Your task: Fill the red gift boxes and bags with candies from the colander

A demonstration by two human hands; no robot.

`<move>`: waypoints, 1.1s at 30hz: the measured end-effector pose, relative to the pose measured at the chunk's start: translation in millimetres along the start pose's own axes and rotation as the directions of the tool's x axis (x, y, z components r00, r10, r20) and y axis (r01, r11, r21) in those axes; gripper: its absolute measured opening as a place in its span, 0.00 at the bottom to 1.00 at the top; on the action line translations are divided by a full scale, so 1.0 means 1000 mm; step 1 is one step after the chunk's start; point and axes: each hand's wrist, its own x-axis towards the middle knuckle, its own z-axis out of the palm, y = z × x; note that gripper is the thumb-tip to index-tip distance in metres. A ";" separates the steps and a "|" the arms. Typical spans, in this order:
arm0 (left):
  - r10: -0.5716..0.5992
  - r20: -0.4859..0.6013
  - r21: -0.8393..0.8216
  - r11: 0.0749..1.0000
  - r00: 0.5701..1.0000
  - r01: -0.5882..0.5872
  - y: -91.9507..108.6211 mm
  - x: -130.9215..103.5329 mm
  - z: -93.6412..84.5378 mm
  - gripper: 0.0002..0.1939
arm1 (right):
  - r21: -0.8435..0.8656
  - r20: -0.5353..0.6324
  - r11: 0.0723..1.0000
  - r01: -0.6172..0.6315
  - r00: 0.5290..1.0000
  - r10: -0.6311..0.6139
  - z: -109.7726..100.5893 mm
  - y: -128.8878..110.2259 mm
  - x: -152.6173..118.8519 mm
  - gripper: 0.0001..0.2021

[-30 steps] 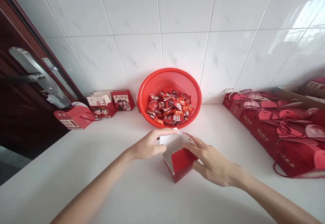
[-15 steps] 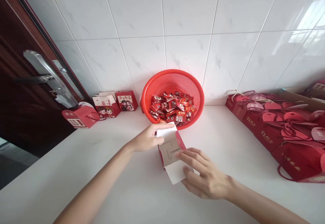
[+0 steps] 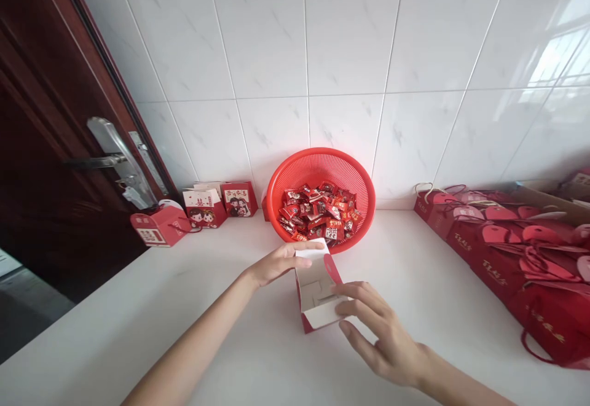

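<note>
Toward the middle of the white table (image 3: 230, 357), just in front of the red basket (image 3: 318, 170), an open box (image 3: 318, 278) stands with its mouth facing up. The left hand (image 3: 280, 262) is closed lightly on the far left part of the box: the index finger lies along the far flap (image 3: 319, 252), the thumb at the wall. This hold likely steadies the light card and limits skidding. The right hand (image 3: 380, 335) has its fingers loosely spread and grips nothing; its foremost fingertips are at the near flap (image 3: 324, 316) and right wall. Such a position probably controls the flap — the box interior is exposed between the two hands.

At the far edge of the table, near the tiled wall (image 3: 345, 37), the basket carries a heap of wrapped sweets (image 3: 320, 212); its high rim presumably contains them. Near the far left corner, beside the door (image 3: 41, 117), three small boxes (image 3: 203, 217) stand upright on their bases. Toward the right edge, red boxes (image 3: 493, 271) stand in close rows, presumably so that they brace one another. Behind them sits a carton (image 3: 537, 196) — only partly visible.
</note>
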 end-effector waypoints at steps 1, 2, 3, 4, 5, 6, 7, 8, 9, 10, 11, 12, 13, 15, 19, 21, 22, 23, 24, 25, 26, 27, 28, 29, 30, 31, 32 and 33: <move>0.037 0.001 0.047 0.998 0.999 -0.037 0.002 -0.002 0.001 0.24 | 0.044 -0.013 0.998 -0.053 0.998 0.053 -0.004 -0.001 0.004 0.08; 0.070 0.015 0.083 0.994 0.997 -0.071 0.004 -0.003 0.001 0.23 | 0.087 -0.036 0.989 -0.117 0.992 0.120 -0.009 -0.001 0.008 0.08; 0.095 0.036 0.108 0.989 0.995 -0.098 0.006 -0.005 0.000 0.24 | 0.130 -0.071 0.974 -0.185 0.978 0.195 -0.014 0.000 0.013 0.08; 0.112 0.055 0.123 0.985 0.992 -0.118 0.007 -0.007 -0.001 0.25 | 0.170 -0.111 0.954 -0.248 0.957 0.268 -0.019 0.002 0.019 0.08; 0.130 0.063 0.135 0.981 0.990 -0.137 0.009 -0.007 -0.005 0.27 | 0.205 -0.151 0.932 -0.299 0.931 0.332 -0.024 0.005 0.026 0.10; 0.152 0.049 0.149 0.976 0.987 -0.158 0.012 -0.007 -0.009 0.29 | 0.236 -0.183 0.910 -0.339 0.905 0.385 -0.029 0.011 0.034 0.12; 0.179 0.010 0.170 0.969 0.984 -0.178 0.014 -0.005 -0.014 0.29 | 0.265 -0.207 0.890 -0.370 0.880 0.428 -0.034 0.017 0.043 0.13; 0.210 -0.054 0.210 0.958 0.976 -0.195 0.017 -0.001 -0.019 0.29 | 0.295 -0.220 0.872 -0.391 0.860 0.461 -0.037 0.025 0.053 0.15; 0.246 -0.138 0.282 0.938 0.959 -0.200 0.020 0.004 -0.025 0.27 | 0.328 -0.240 0.853 -0.405 0.838 0.490 -0.040 0.034 0.065 0.16; 0.279 -0.230 0.404 0.899 0.932 -0.169 0.023 0.011 -0.030 0.25 | 0.368 -0.265 0.832 -0.415 0.811 0.522 -0.042 0.043 0.077 0.16; 0.309 -0.322 0.547 0.833 0.895 -0.091 0.026 0.019 -0.035 0.23 | 0.414 -0.301 0.811 -0.414 0.778 0.551 -0.043 0.051 0.089 0.16; 0.336 -0.400 0.678 0.735 0.853 0.029 0.027 0.027 -0.038 0.22 | 0.466 -0.340 0.790 -0.397 0.744 0.575 -0.043 0.058 0.102 0.15; 0.354 -0.459 0.768 0.620 0.815 0.163 0.028 0.036 -0.041 0.21 | 0.525 -0.374 0.768 -0.367 0.711 0.595 -0.043 0.063 0.114 0.15; 0.370 -0.526 0.819 0.464 0.766 0.338 0.028 0.051 -0.041 0.21 | 0.630 -0.420 0.725 -0.279 0.662 0.620 -0.039 0.069 0.134 0.14; 0.371 -0.560 0.821 0.370 0.741 0.435 0.019 0.068 -0.036 0.23 | 0.726 -0.337 0.656 -0.206 0.724 0.601 -0.026 0.072 0.152 0.15; 0.381 -0.565 0.821 0.345 0.732 0.455 0.015 0.070 -0.035 0.21 | 0.736 -0.269 0.633 -0.240 0.754 0.599 -0.022 0.075 0.150 0.16; 0.389 -0.566 0.822 0.338 0.727 0.459 0.014 0.069 -0.036 0.19 | 0.735 -0.246 0.625 -0.263 0.755 0.608 -0.021 0.078 0.148 0.16; 0.395 -0.566 0.822 0.333 0.723 0.462 0.013 0.068 -0.037 0.17 | 0.732 -0.234 0.619 -0.285 0.748 0.621 -0.021 0.081 0.146 0.17; 0.408 -0.568 0.822 0.332 0.715 0.463 0.013 0.067 -0.040 0.16 | 0.726 -0.229 0.617 -0.304 0.739 0.634 -0.021 0.084 0.144 0.17; 0.430 -0.571 0.820 0.342 0.699 0.459 0.014 0.067 -0.042 0.15 | 0.720 -0.228 0.615 -0.320 0.729 0.646 -0.022 0.088 0.142 0.18; 0.460 -0.572 0.819 0.365 0.679 0.443 0.015 0.066 -0.046 0.15 | 0.715 -0.226 0.614 -0.335 0.720 0.656 -0.022 0.091 0.141 0.18; 0.491 -0.574 0.816 0.407 0.655 0.410 0.016 0.065 -0.049 0.15 | 0.709 -0.224 0.613 -0.348 0.713 0.664 -0.023 0.093 0.140 0.17; 0.521 -0.581 0.807 0.467 0.625 0.361 0.017 0.065 -0.052 0.15 | 0.703 -0.221 0.612 -0.361 0.708 0.671 -0.022 0.096 0.140 0.17; 0.544 -0.594 0.789 0.538 0.592 0.297 0.018 0.065 -0.055 0.16 | 0.696 -0.216 0.612 -0.375 0.703 0.678 -0.021 0.098 0.140 0.16; 0.558 -0.613 0.760 0.610 0.559 0.224 0.020 0.064 -0.057 0.16 | 0.689 -0.209 0.610 -0.392 0.698 0.684 -0.020 0.099 0.140 0.16; 0.563 -0.633 0.725 0.672 0.532 0.151 0.022 0.063 -0.058 0.18 | 0.679 -0.200 0.608 -0.410 0.694 0.692 -0.017 0.100 0.141 0.16; 0.566 -0.650 0.690 0.720 0.506 0.081 0.025 0.062 -0.057 0.19 | 0.669 -0.185 0.605 -0.432 0.691 0.698 -0.015 0.101 0.141 0.17; 0.572 -0.661 0.661 0.750 0.486 0.017 0.028 0.060 -0.056 0.20 | 0.657 -0.167 0.602 -0.454 0.691 0.703 -0.011 0.101 0.141 0.18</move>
